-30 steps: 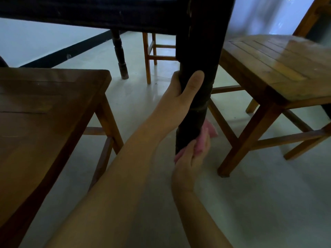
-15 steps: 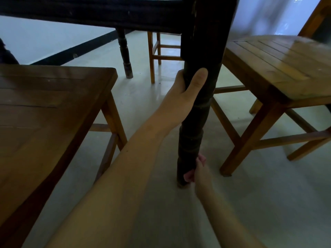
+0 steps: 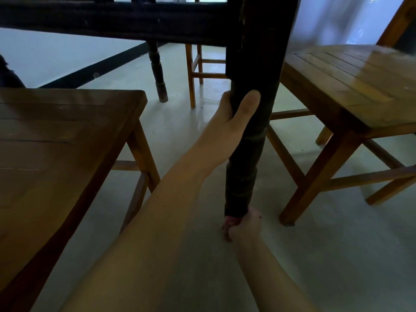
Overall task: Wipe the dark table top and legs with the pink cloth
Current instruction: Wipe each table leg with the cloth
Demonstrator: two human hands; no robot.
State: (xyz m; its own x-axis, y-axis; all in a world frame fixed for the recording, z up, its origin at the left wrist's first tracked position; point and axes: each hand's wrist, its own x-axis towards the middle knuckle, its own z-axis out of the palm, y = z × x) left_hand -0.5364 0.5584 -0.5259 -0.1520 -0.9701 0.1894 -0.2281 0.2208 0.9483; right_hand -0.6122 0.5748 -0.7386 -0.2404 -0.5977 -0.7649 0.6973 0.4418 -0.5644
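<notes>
A dark turned table leg [image 3: 244, 167] runs down the middle of the head view from the dark table frame [image 3: 117, 21] above. My left hand [image 3: 234, 122] grips the leg high up, thumb across its front. Down at the foot of the leg, my right hand [image 3: 245, 224] holds the pink cloth [image 3: 229, 221] against the wood just above the floor. Only a small bunched bit of the cloth shows beside my fingers. A second dark leg [image 3: 157, 70] stands farther back.
A brown wooden chair seat [image 3: 56, 140] sits close at the left, another wooden chair [image 3: 351, 86] at the right with its legs and rungs beside the table leg. A third chair's legs [image 3: 195, 70] stand behind. The floor [image 3: 337, 255] is pale and smooth.
My right hand slid the pink cloth down the leg from its middle to its foot by the floor. My left hand kept its grip high on the leg.
</notes>
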